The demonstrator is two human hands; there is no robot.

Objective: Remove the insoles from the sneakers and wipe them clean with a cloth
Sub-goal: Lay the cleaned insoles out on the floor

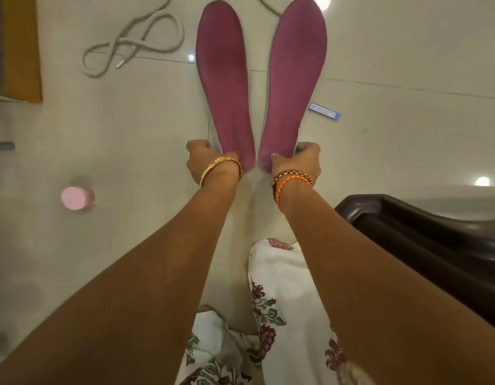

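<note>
Two magenta insoles point away from me over the pale tiled floor, spread in a V. My left hand [210, 159], with a gold bangle on the wrist, grips the heel of the left insole [222, 79]. My right hand [299, 161], with orange and brown thread bands, grips the heel of the right insole [295, 76]. The heels nearly touch between my hands. No sneakers and no cloth are in view.
A grey shoelace [129, 43] lies looped on the floor at the upper left. A small blue-and-white strip [324, 111] lies right of the insoles. A pink round object [75, 198] is at the left, a dark brown chair [435, 245] at the right, a wooden edge [21, 48] at the far left.
</note>
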